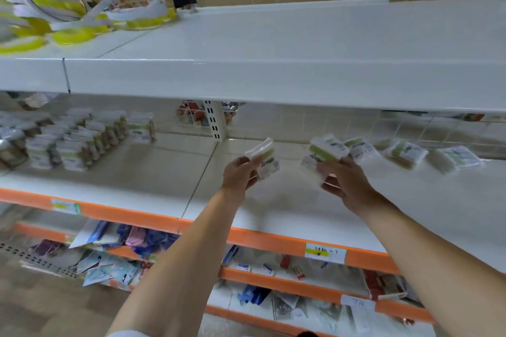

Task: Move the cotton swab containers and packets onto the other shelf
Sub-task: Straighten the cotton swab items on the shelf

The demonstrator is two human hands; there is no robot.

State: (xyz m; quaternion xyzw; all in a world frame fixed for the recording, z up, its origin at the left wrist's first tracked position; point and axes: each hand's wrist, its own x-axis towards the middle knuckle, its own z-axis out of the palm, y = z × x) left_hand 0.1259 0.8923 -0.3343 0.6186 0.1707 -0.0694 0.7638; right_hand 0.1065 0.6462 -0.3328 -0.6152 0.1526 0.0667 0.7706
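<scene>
My left hand [238, 173] grips a clear cotton swab packet [265, 158] with a green label, held above the middle shelf [169, 189]. My right hand [345, 183] grips two similar packets [324, 154] stacked together. Three more swab packets [405, 152] lie loose on the shelf's right section, beyond my right hand. A dense group of swab packets and containers [79, 137] stands in rows on the shelf's left section. The image is motion-blurred.
The white upper shelf [273, 44] overhangs the middle one and carries rolls of tape [82, 13] at its left end. A slotted upright post [215, 120] divides the two shelf sections. Lower shelves with orange edges [273, 241] hold assorted packaged goods.
</scene>
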